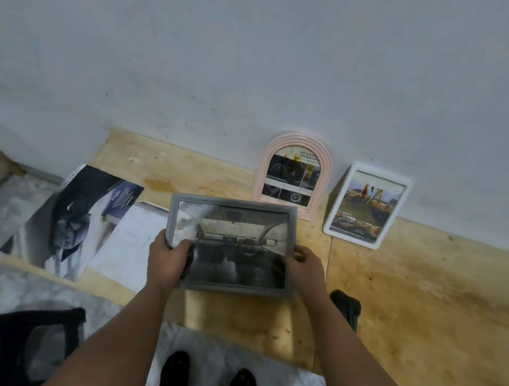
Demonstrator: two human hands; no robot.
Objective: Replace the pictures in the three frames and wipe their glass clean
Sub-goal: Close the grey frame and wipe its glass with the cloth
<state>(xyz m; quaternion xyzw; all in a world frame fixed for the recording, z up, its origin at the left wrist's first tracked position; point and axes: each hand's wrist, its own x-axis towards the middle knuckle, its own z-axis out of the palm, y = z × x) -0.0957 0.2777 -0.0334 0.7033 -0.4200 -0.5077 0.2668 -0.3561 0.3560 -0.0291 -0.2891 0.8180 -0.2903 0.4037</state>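
I hold a grey rectangular frame [235,205] above the plywood table, glass side up, with a car-interior picture in it. My left hand [169,256] grips its left edge, thumb on the glass. My right hand [305,267] grips its right edge. A pink arched frame [298,141] leans upright against the wall behind it, with a magazine picture inside. A white rectangular frame [334,219] leans on the wall to the right of the pink one, showing a picture of a yellow car.
An open magazine [79,220] and a white sheet [132,241] lie on the left of the plywood table [412,296]. A dark cloth [346,307] lies by my right forearm. A black chair [13,342] stands at the lower left. My feet show below.
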